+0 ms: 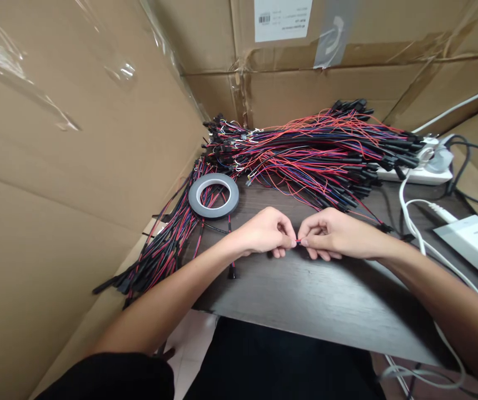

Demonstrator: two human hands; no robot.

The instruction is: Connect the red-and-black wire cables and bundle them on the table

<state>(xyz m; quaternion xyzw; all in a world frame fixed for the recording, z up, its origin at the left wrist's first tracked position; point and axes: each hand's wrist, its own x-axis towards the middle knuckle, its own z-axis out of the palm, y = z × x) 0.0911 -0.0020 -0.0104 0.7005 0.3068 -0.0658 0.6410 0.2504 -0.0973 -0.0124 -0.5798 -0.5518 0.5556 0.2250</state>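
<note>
Over the middle of the dark table, my left hand point(270, 233) and my right hand point(326, 234) face each other, fingertips almost meeting. Both pinch the same thin red-and-black wire point(298, 242), and only a short bit of it shows between them. Fingers cover the rest there. A roll of grey-black tape point(194, 199) rests behind my left wrist, on top of some wires. One black connector point(232, 273) on a red-and-black lead sticks out below my left forearm. Another black connector point(384, 228) lies behind my right wrist.
A large heap of wire harnesses point(305, 147) spreads along the back, with a second bundle point(168, 239) at the left. Cardboard boxes point(76, 166) wall in the left and back. A power strip point(428, 176), white cables point(414, 222) and a white box point(476, 244) occupy the right.
</note>
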